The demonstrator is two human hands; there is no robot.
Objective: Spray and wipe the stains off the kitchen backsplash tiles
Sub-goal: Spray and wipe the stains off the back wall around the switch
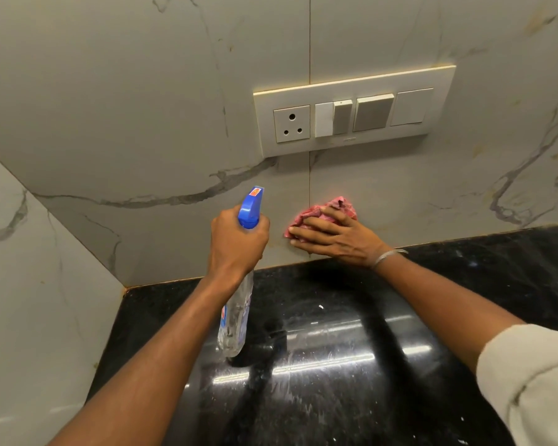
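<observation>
One spray bottle (235, 320), one pink cloth (323, 213), two hands. The left hand (236, 241) has its fingers wrapped round the bottle's neck just under the blue trigger, holding it off the black table (400, 323) with the nozzle aimed at the backsplash tiles (142, 107). The right hand (334, 235) has its fingers laid flat, pressing the cloth onto the tile low down, just above the table edge. Higher up there's one switch plate (355, 112): one three-pin socket, four rocker panels. One bangle (388, 256) on the right wrist.
</observation>
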